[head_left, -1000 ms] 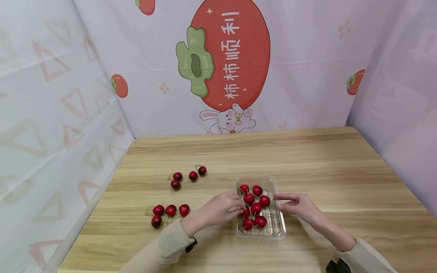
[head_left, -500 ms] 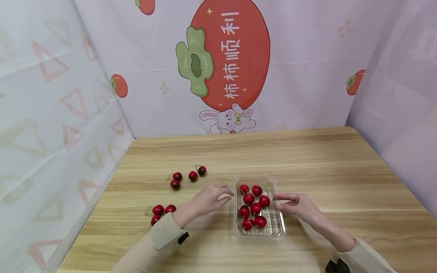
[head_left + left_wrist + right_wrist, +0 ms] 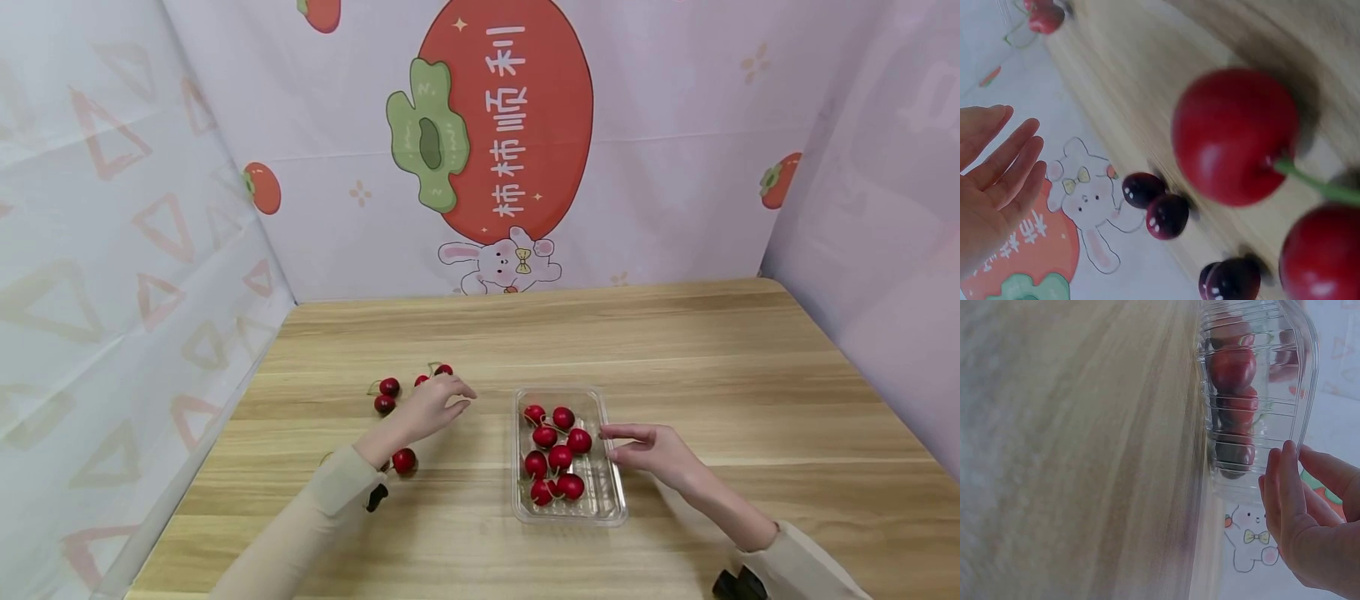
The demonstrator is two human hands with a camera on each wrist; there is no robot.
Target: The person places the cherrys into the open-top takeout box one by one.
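Your left hand point(image 3: 426, 410), fingers loosely extended and grasping nothing, hovers above the wood-grain table point(image 3: 675, 350) near loose cherries point(image 3: 404, 461); your right hand point(image 3: 654, 454) pinches the rim of the clear plastic container point(image 3: 572, 522), where stemmed cherries point(image 3: 560, 457) lie.

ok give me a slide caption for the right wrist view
A right hand pinches the rim of a clear box of cherries on a wooden table.
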